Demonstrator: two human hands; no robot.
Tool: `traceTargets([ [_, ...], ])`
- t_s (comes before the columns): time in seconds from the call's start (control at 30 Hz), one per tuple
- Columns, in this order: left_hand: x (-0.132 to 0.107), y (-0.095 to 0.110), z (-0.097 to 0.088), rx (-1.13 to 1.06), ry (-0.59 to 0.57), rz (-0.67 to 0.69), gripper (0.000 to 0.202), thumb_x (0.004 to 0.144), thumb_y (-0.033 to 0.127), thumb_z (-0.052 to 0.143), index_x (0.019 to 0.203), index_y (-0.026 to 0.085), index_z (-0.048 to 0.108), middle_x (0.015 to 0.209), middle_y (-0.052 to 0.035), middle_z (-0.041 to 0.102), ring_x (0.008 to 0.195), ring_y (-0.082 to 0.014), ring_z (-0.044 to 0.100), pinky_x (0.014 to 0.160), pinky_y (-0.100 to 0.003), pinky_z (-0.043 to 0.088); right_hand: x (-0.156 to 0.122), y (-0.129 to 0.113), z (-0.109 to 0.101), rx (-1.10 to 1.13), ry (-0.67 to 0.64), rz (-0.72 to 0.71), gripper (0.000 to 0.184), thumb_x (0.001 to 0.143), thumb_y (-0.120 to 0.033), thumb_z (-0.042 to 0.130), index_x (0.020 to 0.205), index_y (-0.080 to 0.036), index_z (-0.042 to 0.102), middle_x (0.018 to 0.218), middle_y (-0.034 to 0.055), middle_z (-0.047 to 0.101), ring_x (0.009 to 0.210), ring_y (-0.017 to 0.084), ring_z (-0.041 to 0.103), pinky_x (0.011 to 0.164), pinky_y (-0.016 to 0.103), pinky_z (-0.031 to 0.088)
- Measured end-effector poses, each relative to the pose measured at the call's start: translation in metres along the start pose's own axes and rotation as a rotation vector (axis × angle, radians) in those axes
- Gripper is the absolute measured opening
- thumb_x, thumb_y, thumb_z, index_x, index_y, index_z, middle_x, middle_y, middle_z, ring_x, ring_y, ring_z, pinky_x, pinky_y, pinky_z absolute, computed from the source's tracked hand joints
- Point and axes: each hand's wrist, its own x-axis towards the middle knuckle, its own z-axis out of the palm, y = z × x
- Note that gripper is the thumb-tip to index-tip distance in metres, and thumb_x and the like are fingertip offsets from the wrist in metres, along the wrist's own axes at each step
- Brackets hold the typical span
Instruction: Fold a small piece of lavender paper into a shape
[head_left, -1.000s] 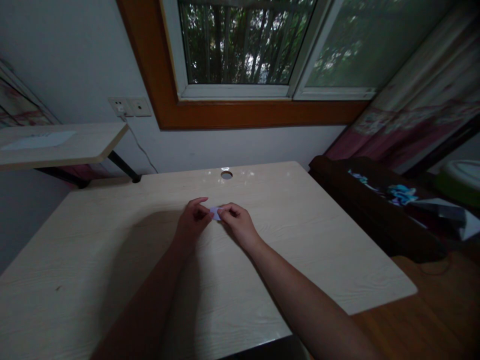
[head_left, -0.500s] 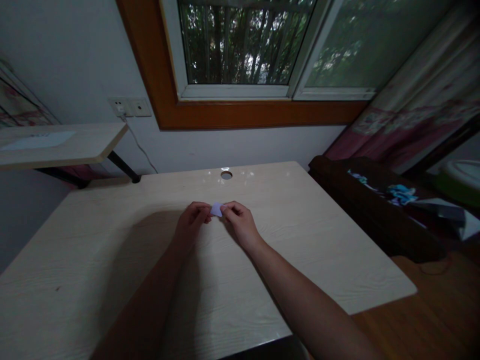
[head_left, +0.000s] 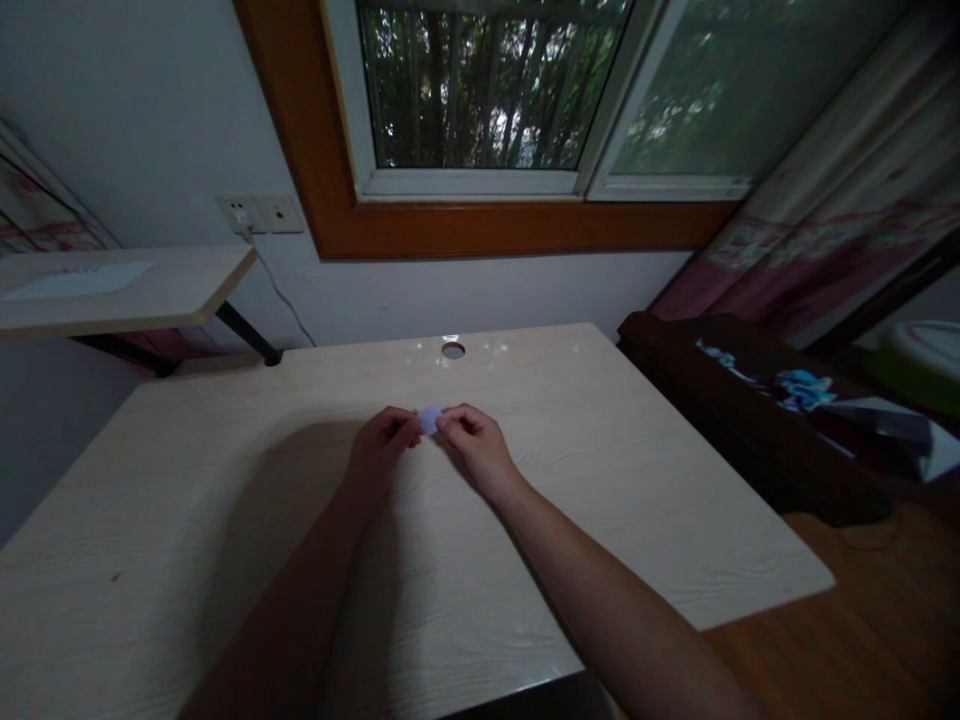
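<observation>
A small pale purple piece of paper (head_left: pixel 430 420) is held between my two hands, just over the middle of the desk (head_left: pixel 615 480). My left hand (head_left: pixel 382 440) pinches its left edge between thumb and fingers. On the other side, my right hand (head_left: pixel 480 445) grips the right edge with thumb and forefinger. Fingertips cover both ends of the paper, so only its middle shows. Whether it has folds is too small to tell.
Beyond the hands is a round cable hole (head_left: pixel 453 351) in the desktop. A raised shelf (head_left: pixel 202 280) with a paper sheet stands at the left. A dark edge (head_left: pixel 540 697) lies at the front. To the right is a dark wooden piece of furniture (head_left: pixel 675 370) holding items.
The purple paper has shifted slightly left and turned a little between my fingers. Both hands have moved slightly left, still pinching it.
</observation>
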Motion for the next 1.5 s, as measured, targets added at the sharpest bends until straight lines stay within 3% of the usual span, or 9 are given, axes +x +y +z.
traceTargets([
  [0.47,0.0010,-0.0007,-0.0025,0.041,0.022,0.011,0.019,0.083,0.037,0.068,0.078,0.018,0.069,0.068,0.0012,0.061,0.067,-0.0130,0.055,0.065,-0.024,0.043,-0.0015,-0.0014,0.0003,-0.042,-0.041,-0.029,0.020,0.079,-0.039,0.070,0.079,-0.019,0.070,0.073,0.0006,0.064,0.064,0.014,0.051,0.062,0.028,0.038],
  [1.2,0.0008,0.0006,-0.0022,0.009,0.038,-0.039,0.016,0.080,0.034,0.069,0.076,0.019,0.070,0.069,-0.0004,0.067,0.068,-0.0138,0.060,0.066,-0.025,0.047,0.0036,-0.0033,-0.0041,-0.038,0.077,-0.047,0.021,0.078,-0.040,0.070,0.080,-0.020,0.074,0.075,0.0017,0.067,0.067,0.015,0.053,0.063,0.028,0.039],
  [1.37,0.0009,0.0027,-0.0033,-0.006,0.067,-0.037,0.016,0.080,0.033,0.069,0.075,0.018,0.069,0.070,-0.0004,0.066,0.066,-0.0128,0.057,0.064,-0.024,0.046,0.0051,-0.0048,-0.0057,0.010,0.147,-0.054,0.021,0.079,-0.040,0.069,0.081,-0.019,0.072,0.067,-0.0011,0.061,0.061,0.014,0.049,0.060,0.027,0.038],
  [1.5,0.0006,0.0053,-0.0027,0.015,0.070,-0.034,0.017,0.081,0.033,0.068,0.073,0.018,0.069,0.068,-0.0006,0.065,0.066,-0.0132,0.057,0.064,-0.025,0.045,0.0041,-0.0071,-0.0052,0.047,0.117,-0.061,0.024,0.083,-0.042,0.064,0.083,-0.019,0.071,0.073,0.0001,0.062,0.060,0.013,0.049,0.060,0.027,0.039],
])
